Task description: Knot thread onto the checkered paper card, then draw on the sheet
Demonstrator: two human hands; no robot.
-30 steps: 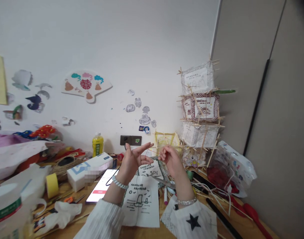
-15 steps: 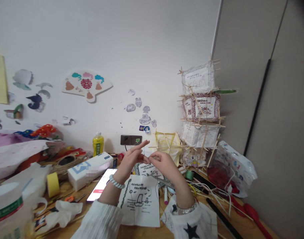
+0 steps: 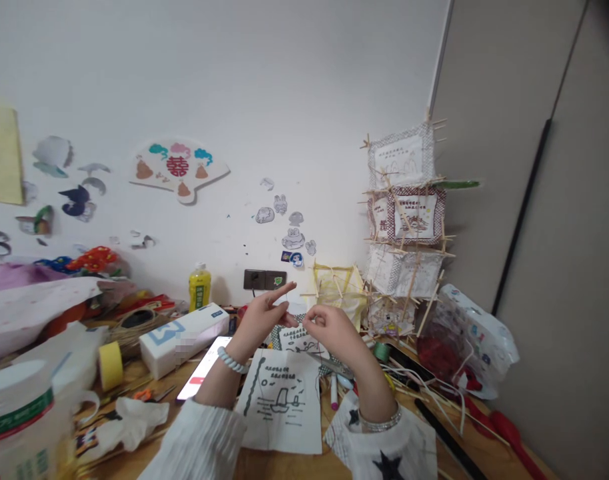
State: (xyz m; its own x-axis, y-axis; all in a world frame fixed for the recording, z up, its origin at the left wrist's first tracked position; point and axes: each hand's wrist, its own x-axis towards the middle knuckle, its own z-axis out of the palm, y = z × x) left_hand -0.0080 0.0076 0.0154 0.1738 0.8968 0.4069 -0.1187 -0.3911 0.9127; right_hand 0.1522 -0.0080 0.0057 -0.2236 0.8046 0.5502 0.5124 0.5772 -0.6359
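Note:
My left hand is raised above the table, index finger stretched out and thumb near the lower fingers. A thin dark thread shows between that index finger and the thumb. My right hand is beside it, thumb and index fingertips pinched together; what is between them is too fine to see clearly. Under both hands lies a white sheet with a boat drawing and handwriting. Behind it is another drawn panel with a patterned border. Scissors lie by my right wrist.
A tiered stick-and-paper structure stands at the back right, beside a yellow stick frame. Around lie a phone, a white box, yellow tape, a drink bottle, a large jar and white cables.
My hands have drawn slightly apart; the right fingertips no longer meet the left ones. The view has shifted a little, and the things on the table have stayed in place.

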